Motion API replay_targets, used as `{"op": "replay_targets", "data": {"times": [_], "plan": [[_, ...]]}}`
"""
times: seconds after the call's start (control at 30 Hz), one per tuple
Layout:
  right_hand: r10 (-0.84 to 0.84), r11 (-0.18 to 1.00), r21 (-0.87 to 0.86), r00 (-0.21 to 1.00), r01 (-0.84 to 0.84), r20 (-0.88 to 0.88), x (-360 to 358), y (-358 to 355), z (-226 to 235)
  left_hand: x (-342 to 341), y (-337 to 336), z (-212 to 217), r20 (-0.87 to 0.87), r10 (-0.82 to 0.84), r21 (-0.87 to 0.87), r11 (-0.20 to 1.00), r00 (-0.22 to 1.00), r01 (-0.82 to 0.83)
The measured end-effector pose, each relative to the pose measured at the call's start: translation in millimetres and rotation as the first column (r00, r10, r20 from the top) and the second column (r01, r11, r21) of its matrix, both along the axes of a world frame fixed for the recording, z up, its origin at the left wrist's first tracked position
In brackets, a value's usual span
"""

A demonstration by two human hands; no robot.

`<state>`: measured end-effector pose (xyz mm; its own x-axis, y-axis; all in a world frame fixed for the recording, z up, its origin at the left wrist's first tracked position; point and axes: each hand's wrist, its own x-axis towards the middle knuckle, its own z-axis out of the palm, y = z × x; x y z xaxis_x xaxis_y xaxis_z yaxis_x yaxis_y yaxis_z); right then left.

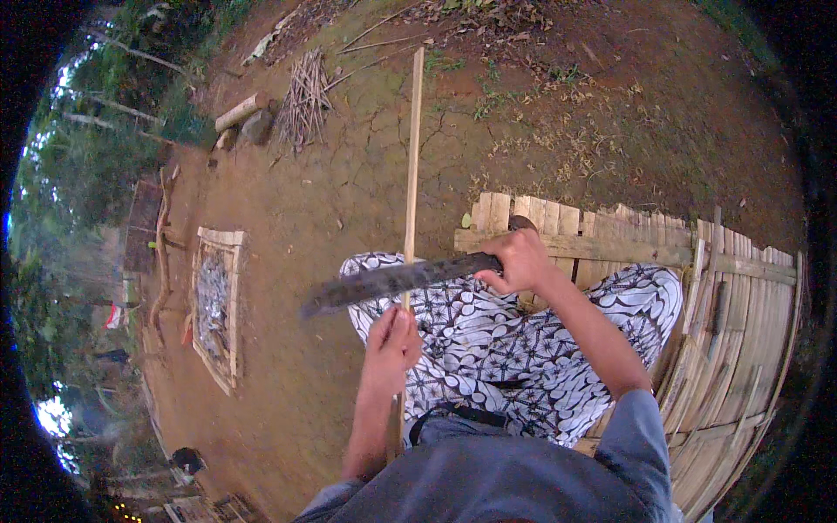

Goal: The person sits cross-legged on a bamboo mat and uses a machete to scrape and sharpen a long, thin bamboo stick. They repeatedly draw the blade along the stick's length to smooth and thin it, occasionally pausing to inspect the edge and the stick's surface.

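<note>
Left hand [392, 342] grips the bamboo strip [412, 166]; right hand [520, 260] holds the machete [392, 281] on it; shaving looks barely begun, most left.

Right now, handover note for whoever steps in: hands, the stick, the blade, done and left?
Left hand: gripping the long thin pale bamboo stick over the lap; its far end points away over bare ground.
Right hand: closed on the handle of the long dark machete, blade lying across the stick just above the left hand.
Person sits on a slatted bamboo platform.
Done: cannot tell.
Left: no cut through the stick visible yet.
</note>
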<state>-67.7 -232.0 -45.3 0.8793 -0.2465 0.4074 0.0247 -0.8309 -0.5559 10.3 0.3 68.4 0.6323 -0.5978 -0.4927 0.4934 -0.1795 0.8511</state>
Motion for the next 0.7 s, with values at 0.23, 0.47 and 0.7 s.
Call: {"op": "replay_targets", "data": {"times": [0.23,0.47,0.7], "plan": [[0.16,0.977,-0.157,0.984,-0.147,0.074,-2,17,30,-20,-5,-5,-0.036,-0.029,0.046,0.998,0.999,0.03],[-0.063,0.997,-0.03,0.998,0.064,0.023,-9,21,31,-4,-17,0,-0.012,-0.052,0.025,0.998,0.999,0.053],[-0.154,0.988,0.045,0.986,0.151,0.064,-6,1,19,-12,-22,7,0.216,-0.074,0.167,0.985,0.974,0.038]]}}
